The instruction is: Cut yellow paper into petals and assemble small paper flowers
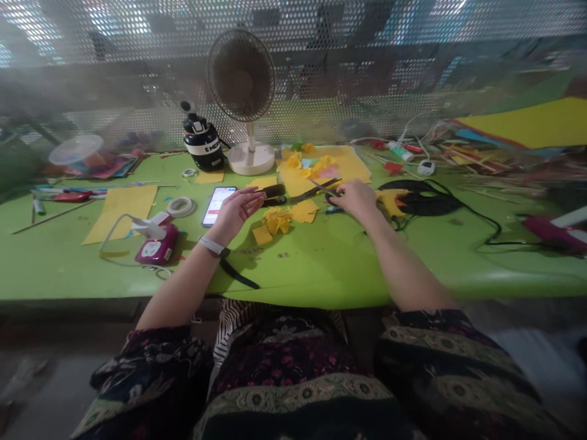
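My left hand (237, 212), with a watch on its wrist, is closed with its fingertips on a dark folded strip (274, 191). What the strip is made of I cannot make out. In my right hand (358, 200) is a pair of scissors (324, 188), the blades pointing left towards the strip. Between the hands lie a crumpled yellow paper flower (277, 221) and small yellow paper pieces (304, 211). A lit phone (213, 206) lies partly behind my left hand. Beyond the scissors are more yellow flowers (321, 166) on a yellow sheet (360, 165).
A fan (251, 157) and a black bottle (204, 146) stand at the back. To the left are a tape roll (180, 206) and a purple power socket (158, 245) with a cable. On the right, a black coil (426, 198) trails a cord. A black strap (239, 276) lies near the front edge.
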### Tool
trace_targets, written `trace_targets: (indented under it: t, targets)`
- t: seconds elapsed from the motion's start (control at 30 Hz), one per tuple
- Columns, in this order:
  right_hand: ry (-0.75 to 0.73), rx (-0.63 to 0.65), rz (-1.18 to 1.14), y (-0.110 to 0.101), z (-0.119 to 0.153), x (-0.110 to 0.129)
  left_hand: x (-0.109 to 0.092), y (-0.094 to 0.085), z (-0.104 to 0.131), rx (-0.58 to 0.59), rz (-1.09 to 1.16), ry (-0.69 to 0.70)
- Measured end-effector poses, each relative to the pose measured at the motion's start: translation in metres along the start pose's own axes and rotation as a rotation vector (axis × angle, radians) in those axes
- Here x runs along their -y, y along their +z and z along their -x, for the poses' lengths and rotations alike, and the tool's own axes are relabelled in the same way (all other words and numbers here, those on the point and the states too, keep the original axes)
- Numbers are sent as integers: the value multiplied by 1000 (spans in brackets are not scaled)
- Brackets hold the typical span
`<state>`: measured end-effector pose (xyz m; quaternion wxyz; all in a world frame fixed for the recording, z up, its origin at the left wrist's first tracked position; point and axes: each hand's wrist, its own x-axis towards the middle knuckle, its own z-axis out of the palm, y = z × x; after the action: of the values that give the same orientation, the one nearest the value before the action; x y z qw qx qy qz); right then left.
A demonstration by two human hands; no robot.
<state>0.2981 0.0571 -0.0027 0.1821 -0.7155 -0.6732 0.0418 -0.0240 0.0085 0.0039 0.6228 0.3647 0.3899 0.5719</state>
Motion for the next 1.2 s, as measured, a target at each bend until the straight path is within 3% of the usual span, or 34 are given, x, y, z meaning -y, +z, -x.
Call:
trace_targets:
  t: [0.2, 0.33, 0.43, 0.53, 0.63, 0.7, 0.8, 0.97, 1.2]
  targets:
    - [27, 31, -32, 1, -1, 0, -1, 5, 5, 87, 11, -4]
    - [2, -36, -87, -5, 5, 9, 1, 8, 7, 115, 31, -44]
    - [-144, -50, -264, -7, 18, 28, 5, 11, 11, 162, 40, -69]
    - [-359, 77, -473, -4, 39, 51, 8, 15, 16, 216, 44, -76]
    - [-536, 87, -537, -1, 61, 72, 9, 19, 20, 241, 37, -92]
    - [-572, 79, -568, -1, 72, 81, 9, 20, 21, 245, 26, -95]
    - [-507, 153, -666, -1, 79, 87, 12, 20, 23, 282, 1, -40]
    - [-304, 406, -864, 9, 75, 88, 20, 20, 27, 356, -44, 47]
    - [-212, 461, -985, 21, 74, 92, 25, 21, 29, 398, -71, 36]
